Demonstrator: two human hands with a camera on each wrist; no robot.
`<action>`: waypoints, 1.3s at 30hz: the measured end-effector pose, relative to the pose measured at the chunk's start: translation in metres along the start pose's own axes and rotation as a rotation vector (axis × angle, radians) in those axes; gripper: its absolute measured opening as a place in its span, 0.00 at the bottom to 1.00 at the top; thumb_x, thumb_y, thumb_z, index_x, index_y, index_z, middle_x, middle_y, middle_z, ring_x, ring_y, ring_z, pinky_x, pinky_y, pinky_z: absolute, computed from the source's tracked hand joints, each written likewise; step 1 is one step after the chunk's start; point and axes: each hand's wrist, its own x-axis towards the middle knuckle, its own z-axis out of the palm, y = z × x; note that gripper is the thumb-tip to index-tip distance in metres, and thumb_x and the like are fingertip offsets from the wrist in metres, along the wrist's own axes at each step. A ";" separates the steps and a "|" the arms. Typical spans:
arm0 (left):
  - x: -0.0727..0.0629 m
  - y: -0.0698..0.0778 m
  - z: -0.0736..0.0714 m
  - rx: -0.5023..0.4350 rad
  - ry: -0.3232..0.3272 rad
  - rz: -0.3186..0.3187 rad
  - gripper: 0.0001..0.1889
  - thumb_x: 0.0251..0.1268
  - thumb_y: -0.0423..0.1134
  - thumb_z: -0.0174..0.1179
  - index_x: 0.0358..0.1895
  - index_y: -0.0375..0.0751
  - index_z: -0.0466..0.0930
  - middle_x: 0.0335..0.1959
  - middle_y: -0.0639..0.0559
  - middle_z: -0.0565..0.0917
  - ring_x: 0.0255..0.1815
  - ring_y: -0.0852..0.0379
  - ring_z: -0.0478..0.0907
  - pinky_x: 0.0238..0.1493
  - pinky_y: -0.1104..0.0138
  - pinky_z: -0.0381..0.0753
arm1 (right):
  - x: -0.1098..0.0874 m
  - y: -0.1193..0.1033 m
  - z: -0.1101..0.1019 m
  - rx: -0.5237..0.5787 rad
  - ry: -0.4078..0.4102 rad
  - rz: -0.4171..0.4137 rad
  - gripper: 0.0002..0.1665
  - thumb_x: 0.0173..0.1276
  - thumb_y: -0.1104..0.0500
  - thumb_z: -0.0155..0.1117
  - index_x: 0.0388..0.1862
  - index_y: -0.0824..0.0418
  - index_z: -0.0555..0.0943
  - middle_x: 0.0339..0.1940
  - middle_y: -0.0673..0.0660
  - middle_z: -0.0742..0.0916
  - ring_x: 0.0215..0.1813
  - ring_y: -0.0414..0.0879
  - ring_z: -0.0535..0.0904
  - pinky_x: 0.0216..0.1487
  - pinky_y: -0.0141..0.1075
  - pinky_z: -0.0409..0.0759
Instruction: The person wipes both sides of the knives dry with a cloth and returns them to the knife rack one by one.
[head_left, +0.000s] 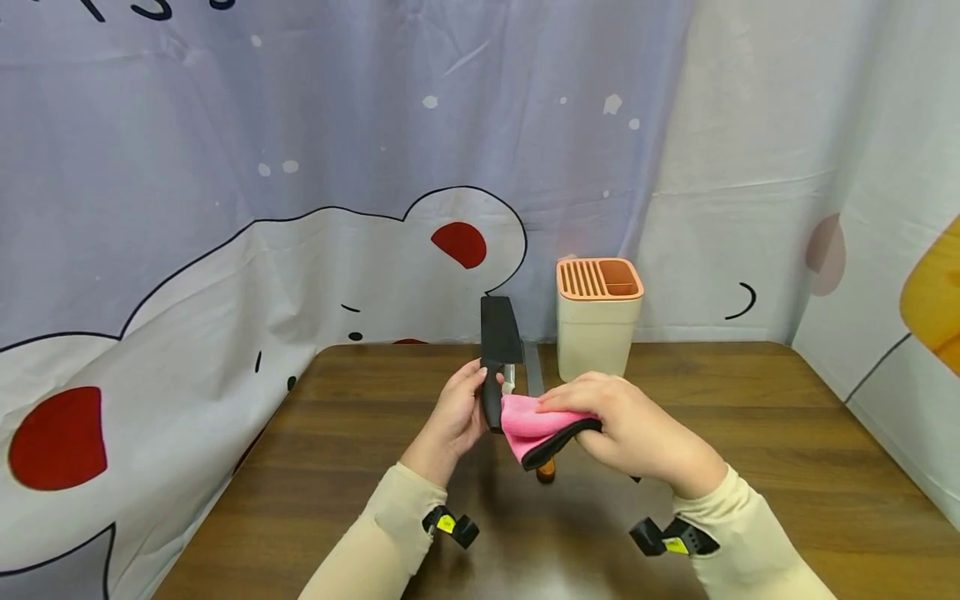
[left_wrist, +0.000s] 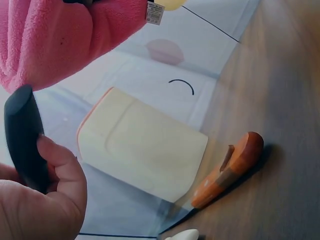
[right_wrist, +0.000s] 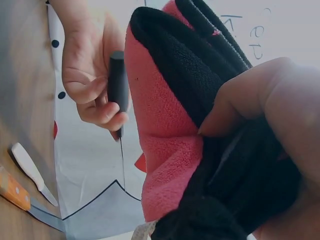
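Note:
My left hand (head_left: 456, 408) grips the black handle of a broad-bladed kitchen knife (head_left: 500, 329), its dark blade pointing away and up. A folded pink cloth with a black side (head_left: 534, 427) is held in my right hand (head_left: 622, 425), fingers bent over it. The cloth comes right up beside the knife handle (left_wrist: 24, 132) in the left wrist view. Below on the table lie a knife with an orange-brown wooden handle (left_wrist: 220, 180) and a small knife with a white handle (right_wrist: 29, 165). In the head view the cloth and hands partly cover both.
A cream knife holder (head_left: 596, 333) with an orange slotted top stands at the back of the wooden table (head_left: 750, 433), right of the raised knife. Behind the table hangs a printed curtain (head_left: 337, 108). Each wrist wears a black strap with a small camera (head_left: 450, 525).

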 end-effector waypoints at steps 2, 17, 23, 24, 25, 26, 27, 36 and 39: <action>0.000 0.000 0.000 0.001 0.018 0.013 0.18 0.85 0.37 0.35 0.70 0.36 0.60 0.35 0.55 0.77 0.27 0.63 0.78 0.31 0.72 0.83 | -0.001 0.002 -0.001 0.001 0.000 0.004 0.30 0.51 0.75 0.64 0.50 0.51 0.89 0.48 0.46 0.92 0.47 0.42 0.86 0.49 0.39 0.83; 0.003 -0.006 -0.004 0.029 0.212 0.025 0.16 0.82 0.45 0.47 0.50 0.33 0.71 0.24 0.55 0.75 0.14 0.64 0.70 0.12 0.74 0.69 | -0.003 0.008 -0.006 -0.015 -0.005 0.045 0.29 0.53 0.73 0.64 0.50 0.50 0.89 0.49 0.43 0.91 0.48 0.41 0.84 0.50 0.37 0.82; 0.002 -0.007 -0.005 0.021 0.122 -0.096 0.21 0.82 0.53 0.44 0.40 0.38 0.74 0.21 0.57 0.72 0.14 0.65 0.67 0.12 0.76 0.66 | -0.003 0.008 -0.008 -0.008 -0.015 0.061 0.30 0.52 0.73 0.63 0.51 0.50 0.89 0.49 0.43 0.91 0.49 0.41 0.85 0.51 0.38 0.82; 0.001 -0.007 -0.004 0.015 0.095 -0.117 0.21 0.82 0.54 0.42 0.38 0.40 0.73 0.20 0.57 0.71 0.14 0.66 0.66 0.12 0.76 0.65 | -0.003 0.008 -0.008 -0.008 -0.013 0.059 0.30 0.51 0.74 0.63 0.51 0.50 0.89 0.49 0.44 0.91 0.49 0.41 0.85 0.51 0.39 0.82; 0.000 -0.006 -0.003 0.009 0.070 -0.135 0.22 0.82 0.55 0.41 0.36 0.42 0.71 0.19 0.58 0.70 0.13 0.66 0.65 0.11 0.76 0.64 | -0.004 0.008 -0.008 -0.009 -0.011 0.056 0.31 0.51 0.74 0.63 0.51 0.50 0.89 0.49 0.44 0.91 0.48 0.41 0.85 0.51 0.39 0.82; 0.000 -0.006 -0.003 0.003 0.049 -0.151 0.22 0.82 0.56 0.40 0.36 0.43 0.70 0.19 0.59 0.68 0.13 0.66 0.64 0.11 0.77 0.63 | -0.004 0.008 -0.009 -0.010 -0.010 0.055 0.31 0.51 0.74 0.63 0.51 0.50 0.89 0.49 0.44 0.91 0.48 0.41 0.85 0.51 0.39 0.82; -0.001 -0.006 -0.002 -0.006 0.033 -0.167 0.22 0.82 0.58 0.39 0.36 0.44 0.70 0.18 0.59 0.67 0.12 0.67 0.63 0.10 0.77 0.61 | -0.004 0.008 -0.009 -0.011 -0.008 0.055 0.31 0.51 0.74 0.63 0.51 0.50 0.89 0.49 0.44 0.91 0.48 0.41 0.85 0.50 0.39 0.82; 0.002 -0.007 -0.004 0.041 0.008 -0.156 0.30 0.85 0.57 0.33 0.66 0.33 0.67 0.18 0.59 0.64 0.13 0.67 0.59 0.10 0.78 0.56 | -0.004 0.008 -0.012 -0.020 -0.003 0.063 0.31 0.51 0.74 0.63 0.52 0.50 0.89 0.50 0.44 0.91 0.49 0.41 0.85 0.50 0.38 0.81; 0.004 -0.008 -0.004 0.079 0.031 -0.112 0.28 0.85 0.54 0.38 0.66 0.32 0.68 0.18 0.59 0.67 0.14 0.66 0.58 0.10 0.77 0.55 | -0.004 0.009 -0.013 -0.017 -0.002 0.059 0.31 0.52 0.74 0.63 0.52 0.50 0.88 0.50 0.45 0.91 0.49 0.42 0.85 0.51 0.39 0.82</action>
